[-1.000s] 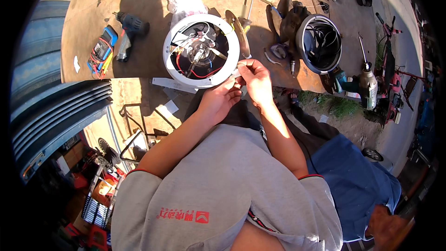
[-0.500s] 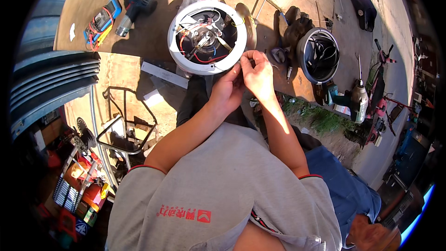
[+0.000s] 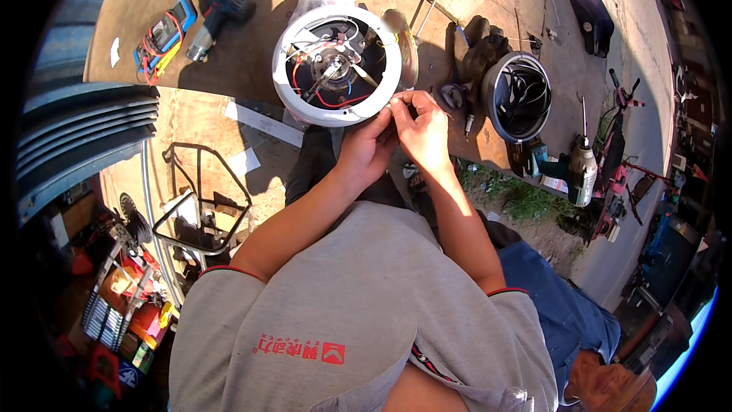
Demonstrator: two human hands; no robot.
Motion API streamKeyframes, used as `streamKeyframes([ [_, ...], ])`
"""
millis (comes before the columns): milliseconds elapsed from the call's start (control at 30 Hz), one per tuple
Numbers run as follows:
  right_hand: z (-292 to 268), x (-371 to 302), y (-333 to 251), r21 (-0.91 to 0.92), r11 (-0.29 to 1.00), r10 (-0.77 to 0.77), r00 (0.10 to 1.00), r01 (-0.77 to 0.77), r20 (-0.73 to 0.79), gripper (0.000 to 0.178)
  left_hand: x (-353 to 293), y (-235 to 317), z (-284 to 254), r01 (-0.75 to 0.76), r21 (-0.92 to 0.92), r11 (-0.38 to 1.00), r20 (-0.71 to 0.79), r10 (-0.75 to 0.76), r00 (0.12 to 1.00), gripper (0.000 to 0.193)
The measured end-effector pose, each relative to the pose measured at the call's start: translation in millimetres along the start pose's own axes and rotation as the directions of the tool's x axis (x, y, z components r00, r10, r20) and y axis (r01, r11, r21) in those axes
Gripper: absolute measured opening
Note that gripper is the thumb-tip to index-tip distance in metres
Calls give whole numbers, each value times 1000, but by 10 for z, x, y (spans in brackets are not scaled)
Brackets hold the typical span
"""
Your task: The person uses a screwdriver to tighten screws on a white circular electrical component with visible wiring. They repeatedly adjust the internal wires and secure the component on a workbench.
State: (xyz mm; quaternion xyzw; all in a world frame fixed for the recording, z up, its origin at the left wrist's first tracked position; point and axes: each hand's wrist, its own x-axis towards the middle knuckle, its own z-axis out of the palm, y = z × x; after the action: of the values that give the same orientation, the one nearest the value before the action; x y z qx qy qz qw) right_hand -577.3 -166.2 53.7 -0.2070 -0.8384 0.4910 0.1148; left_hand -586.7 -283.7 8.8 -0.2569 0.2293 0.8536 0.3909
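A round white housing (image 3: 284, 95) sits at the near edge of the wooden table, its open side up. Red, white and other thin wires (image 3: 326, 104) lie inside around a central metal part (image 3: 334, 67). Just off the near right side of its rim, my left hand (image 3: 364, 151) and my right hand (image 3: 424, 131) meet, thumbs and fingertips pinched together. Whatever they pinch is too small to name. A round, brass-coloured disc (image 3: 409, 57) stands behind the housing's right side.
On the left lie a blue multimeter (image 3: 162, 34) with red leads and a cordless drill (image 3: 219, 19). To the right are dark gloves (image 3: 480, 46), a grey bowl (image 3: 496, 111) of black cable and another power tool (image 3: 582, 172). Below stands a black metal frame (image 3: 200, 248); a person in blue (image 3: 553, 290) is close by.
The view has shifted slightly. My hands stay together beside the rim, with the fingers a little differently placed. The housing has hardly moved.
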Motion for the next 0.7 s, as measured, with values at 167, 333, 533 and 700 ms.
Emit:
streamKeyframes([
  [167,-156,115,-124,15,974,216,955,-224,205,11,53,0,-182,0,53,999,45,-2,999,24],
  [333,-137,145,-48,-83,996,-31,985,45,168,8,35,23,-56,-9,46,999,25,8,1000,21],
  [533,-152,120,-46,-47,992,-108,981,117,159,6,61,-5,-26,-32,13,999,1,32,999,20],
  [700,-146,110,-34,-27,992,-118,982,123,148,6,103,-39,-51,-57,29,998,0,57,998,21],
])
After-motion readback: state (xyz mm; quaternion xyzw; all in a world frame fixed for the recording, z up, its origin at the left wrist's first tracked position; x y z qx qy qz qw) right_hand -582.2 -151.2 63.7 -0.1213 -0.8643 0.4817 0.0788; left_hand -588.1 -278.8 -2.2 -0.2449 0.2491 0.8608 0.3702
